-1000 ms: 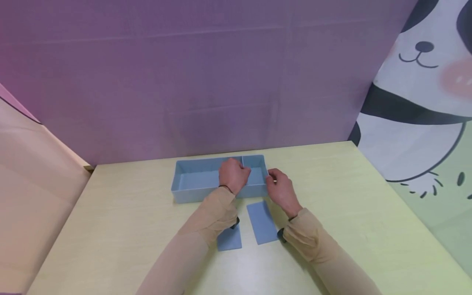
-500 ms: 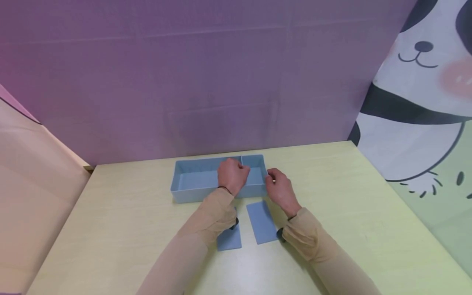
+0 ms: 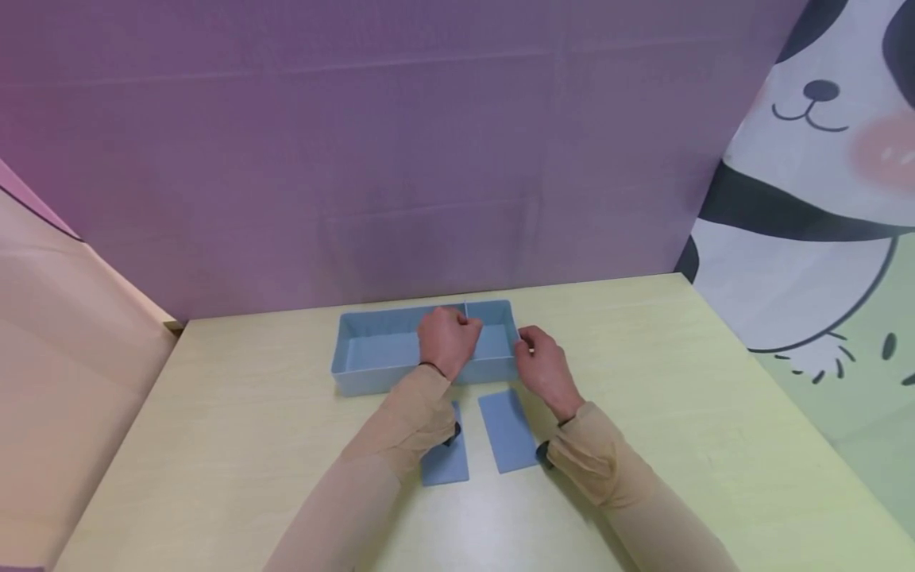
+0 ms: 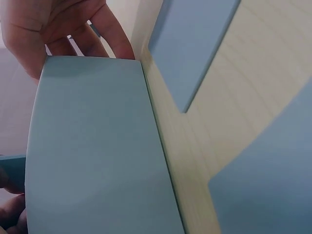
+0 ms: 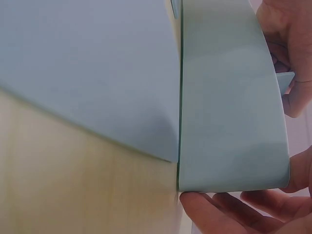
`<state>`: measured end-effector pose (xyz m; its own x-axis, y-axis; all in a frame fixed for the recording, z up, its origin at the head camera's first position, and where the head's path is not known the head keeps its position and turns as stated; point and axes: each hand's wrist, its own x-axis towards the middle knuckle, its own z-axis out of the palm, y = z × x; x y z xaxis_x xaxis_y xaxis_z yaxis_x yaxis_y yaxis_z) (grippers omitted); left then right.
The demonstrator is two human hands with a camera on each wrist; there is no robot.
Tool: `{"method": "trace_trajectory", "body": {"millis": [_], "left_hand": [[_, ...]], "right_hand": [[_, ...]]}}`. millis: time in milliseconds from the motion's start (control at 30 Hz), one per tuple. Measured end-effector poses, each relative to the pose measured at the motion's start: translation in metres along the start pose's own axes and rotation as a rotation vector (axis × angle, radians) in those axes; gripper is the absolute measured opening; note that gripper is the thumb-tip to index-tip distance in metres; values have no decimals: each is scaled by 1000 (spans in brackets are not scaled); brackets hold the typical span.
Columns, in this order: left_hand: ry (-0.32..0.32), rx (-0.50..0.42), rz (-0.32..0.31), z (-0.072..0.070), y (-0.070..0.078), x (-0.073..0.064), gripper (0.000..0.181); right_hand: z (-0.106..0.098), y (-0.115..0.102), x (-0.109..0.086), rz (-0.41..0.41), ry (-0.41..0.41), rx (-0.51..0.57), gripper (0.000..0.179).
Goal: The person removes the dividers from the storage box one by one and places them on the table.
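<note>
A long light-blue box [image 3: 370,381] stands open at the top near the back of the table. A thin blue divider [image 5: 284,82] crosses its inside, nearer the right end. My left hand [image 3: 449,342] reaches over the front wall and pinches this divider between thumb and curled fingers, as the right wrist view shows. At the box's right end, my right hand [image 3: 546,365] grips the end wall, thumb at the rim and fingers spread along the outside. The left hand hides part of the box's inside in the head view.
Two flat blue panels lie on the pale wooden table [image 3: 236,445] in front of the box: a right panel [image 3: 507,433] and a left panel [image 3: 446,469], partly under the left sleeve. A purple cloth wall [image 3: 429,159] rises right behind the table.
My left hand has shifted slightly left, and the divider has slid a little left with it. The right hand keeps its hold on the box's end.
</note>
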<state>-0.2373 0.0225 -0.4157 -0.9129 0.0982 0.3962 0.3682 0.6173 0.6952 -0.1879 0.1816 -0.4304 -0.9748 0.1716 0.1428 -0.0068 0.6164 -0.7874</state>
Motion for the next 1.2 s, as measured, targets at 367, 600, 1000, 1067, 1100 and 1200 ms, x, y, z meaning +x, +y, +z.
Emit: {"method": "trace_trajectory", "body": {"millis": [367,600,1000,1067,1100,1200], "left_hand": [[28,-46,-12,-1,1,-1,43],[50,-65,-31,-1,0,-1,43],[69,-116,-85,-5,-1,-1,44],[71,-118,-100,-6,-1,-1,46],[72,-121,-107,-7,-2,-1,46],[77,-127,-116,-8,-2,-1,47]], "right_hand": [[0,1,1,-2,5,-2,32],[-1,1,1,6,-16,-21,32],[-2,1,1,21,-22,-8,33],[-2,2,1,23,-24,-5,34],[-2,2,2,23,-24,-5,34],[-1,2,2,20,-23,-9,34]]}}
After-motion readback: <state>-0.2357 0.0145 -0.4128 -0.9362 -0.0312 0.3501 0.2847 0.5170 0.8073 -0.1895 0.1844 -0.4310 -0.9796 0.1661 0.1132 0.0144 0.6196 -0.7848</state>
